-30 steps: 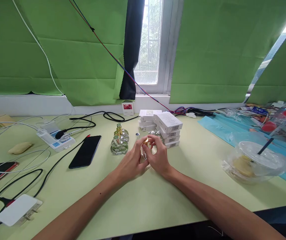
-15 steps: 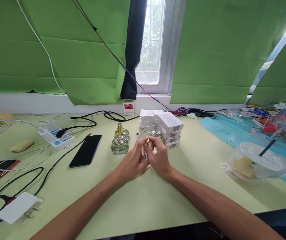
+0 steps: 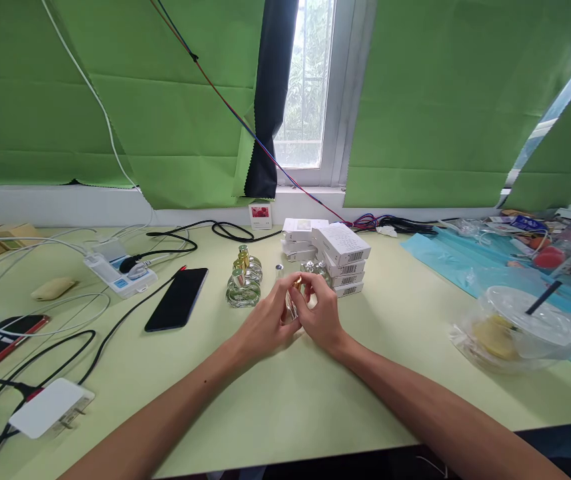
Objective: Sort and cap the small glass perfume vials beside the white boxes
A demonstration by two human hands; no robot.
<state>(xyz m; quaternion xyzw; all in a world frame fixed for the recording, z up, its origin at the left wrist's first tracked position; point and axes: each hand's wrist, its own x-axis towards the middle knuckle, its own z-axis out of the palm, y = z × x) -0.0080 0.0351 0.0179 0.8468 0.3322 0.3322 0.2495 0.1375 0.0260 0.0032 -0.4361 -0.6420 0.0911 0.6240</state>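
Note:
A small glass perfume bottle (image 3: 292,308) with a gold-coloured top is between my two hands, partly hidden by the fingers. My left hand (image 3: 270,313) wraps round its left side, closed on it. From the right, my right hand (image 3: 321,310) pinches near the gold top with thumb and index finger. Several round glass perfume bottles (image 3: 243,293) with gold or silvery tops stand in a row left of my hands. Just behind my hands rises another silvery top (image 3: 279,271). More glass bottles (image 3: 315,268) stand behind my right hand, against stacked white boxes (image 3: 344,245).
A black phone (image 3: 177,300), a power strip (image 3: 120,273) and looped cables lie to the left, with a white charger (image 3: 51,407) nearer. At right are a bagged plastic cup (image 3: 520,327) and blue plastic sheeting (image 3: 458,263). A small picture box (image 3: 260,216) stands by the wall.
The view has shifted slightly, so everything sits a little farther right. Both hands stay on the perfume bottle, and the fingers at its gold top have moved only slightly.

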